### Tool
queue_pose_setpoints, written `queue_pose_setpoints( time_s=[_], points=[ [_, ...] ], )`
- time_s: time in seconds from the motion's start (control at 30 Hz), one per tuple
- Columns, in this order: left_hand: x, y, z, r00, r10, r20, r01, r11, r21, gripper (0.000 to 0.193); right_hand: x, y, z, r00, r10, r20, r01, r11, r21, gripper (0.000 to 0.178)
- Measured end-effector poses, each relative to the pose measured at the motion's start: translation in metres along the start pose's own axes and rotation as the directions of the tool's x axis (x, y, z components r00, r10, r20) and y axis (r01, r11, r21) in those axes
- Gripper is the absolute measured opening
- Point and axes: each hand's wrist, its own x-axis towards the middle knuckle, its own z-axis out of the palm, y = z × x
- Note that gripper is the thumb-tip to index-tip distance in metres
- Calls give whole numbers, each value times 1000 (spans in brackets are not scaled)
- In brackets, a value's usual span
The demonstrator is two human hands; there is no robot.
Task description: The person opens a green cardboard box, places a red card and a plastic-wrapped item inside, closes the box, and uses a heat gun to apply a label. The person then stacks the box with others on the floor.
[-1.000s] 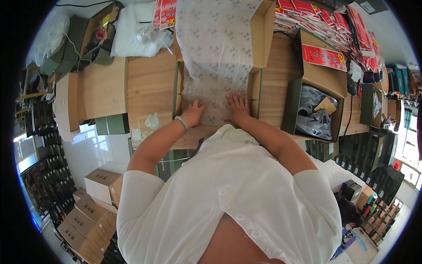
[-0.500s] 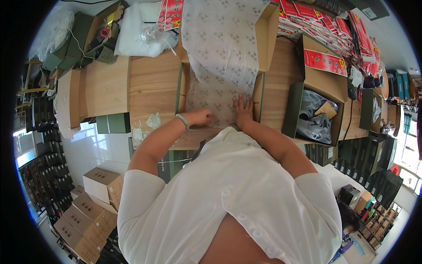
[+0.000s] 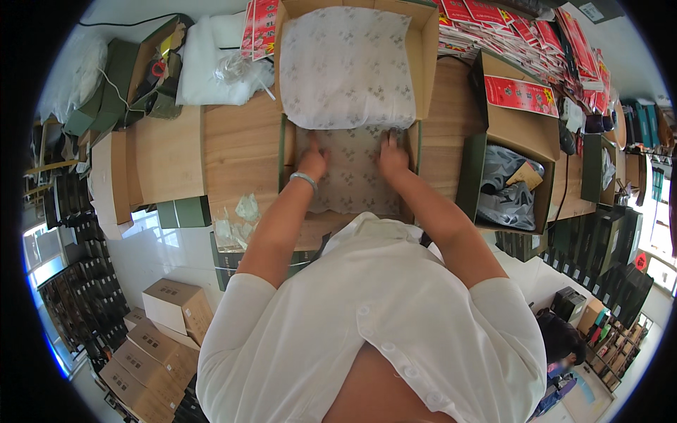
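Observation:
In front of me an open shoe box lies on the wooden table, its green side wall (image 3: 417,166) at the right and its lid (image 3: 427,63) raised at the far side. White tissue paper (image 3: 345,67) with a grey leaf print lines it. The far half of the paper bulges up against the lid, and the near half lies flat in the box. My left hand (image 3: 310,161) rests on the paper by the left wall, index finger stretched forward. Near the right wall my right hand (image 3: 392,158) has its fingers extended at the paper's crease. Neither hand shows anything held.
At the right stands an open box (image 3: 468,180) holding grey patterned shoes (image 3: 506,201). Red printed cards (image 3: 522,32) are heaped behind it. White foam sheets (image 3: 211,60) lie at far left. Crumpled tissue (image 3: 243,215) sits at the table's near edge. Cartons (image 3: 176,307) stand on the floor.
Both hands have moved forward, the left from the near edge to beside the left wall. The paper's far part has puffed up and folded toward me, making a crease.

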Motion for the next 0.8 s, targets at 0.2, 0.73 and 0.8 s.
queue_pose_setpoints(
  time_s=[0.2, 0.73, 0.8],
  points=[
    [-6, 49, -59, 940, -300, 163, 336, 897, -286, 83, 7, -17, -14, 969, 147, 197, -138, 988, -63, 87],
    [-171, 3, -70, 730, 393, -559, -290, 919, 268, 38, -218, 236, -130, 909, 323, -263, -294, 945, 147, 84],
    [-175, -16, -51, 765, 290, -575, -218, 957, 193, 41, -234, 237, -151, 858, 513, 39, -509, 857, -76, 97]
  ],
)
